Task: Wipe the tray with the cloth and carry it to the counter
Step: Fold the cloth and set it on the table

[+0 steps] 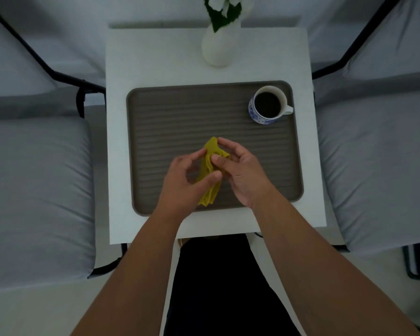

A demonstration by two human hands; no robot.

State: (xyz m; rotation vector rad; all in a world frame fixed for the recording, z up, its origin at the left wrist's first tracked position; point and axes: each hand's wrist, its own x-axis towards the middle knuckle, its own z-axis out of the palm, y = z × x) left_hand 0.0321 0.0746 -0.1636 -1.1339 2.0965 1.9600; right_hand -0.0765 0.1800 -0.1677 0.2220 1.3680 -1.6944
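A grey-brown ribbed tray lies on a small white table. Over the tray's near middle, both hands hold a folded yellow cloth. My left hand pinches the cloth's lower half between thumb and fingers. My right hand pinches its upper part with curled fingers. The cloth hangs bunched between them, above the tray surface. A blue-and-white cup of dark coffee stands in the tray's far right corner.
A white vase with flowers stands at the table's far edge, behind the tray. Grey cushioned chairs with black frames flank the table on both sides. My dark-clothed legs are below the table's near edge.
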